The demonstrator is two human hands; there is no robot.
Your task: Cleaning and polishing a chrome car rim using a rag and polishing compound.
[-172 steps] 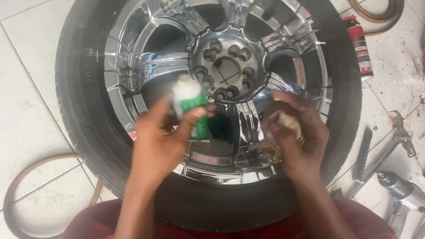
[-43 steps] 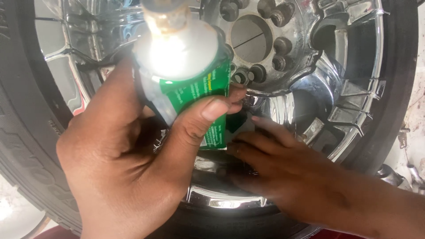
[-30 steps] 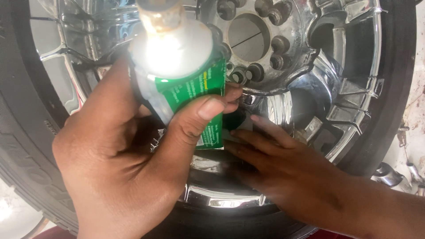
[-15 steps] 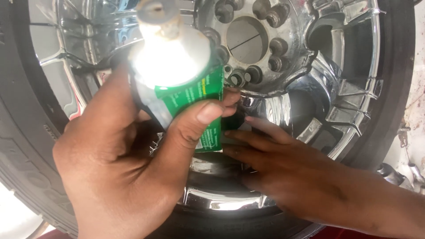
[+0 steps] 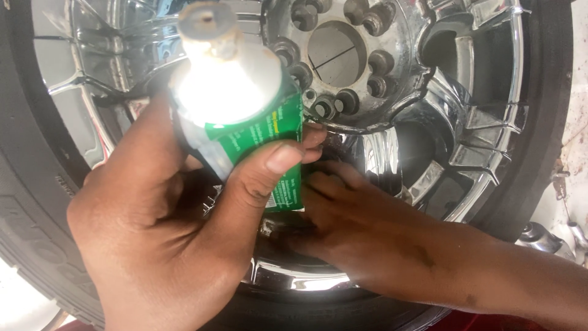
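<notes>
Left hand (image 5: 162, 245): your fingers clamp the green tube (image 5: 245, 132), nozzle up, uncapped.
Right hand (image 5: 361, 236): fingers pressed together on the chrome rim (image 5: 484, 122), beneath the tube.
Progress: rim partly smeared, judging by its dull hub; tyre (image 5: 27, 202) untouched.

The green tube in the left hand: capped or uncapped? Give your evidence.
Uncapped. The green tube, held in the left hand, shows a bare nozzle with an open hole.

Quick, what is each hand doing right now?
Left hand: closed around a green and white tube.
Right hand: fingers flat on the chrome wheel; whether it holds anything cannot be told.
</notes>
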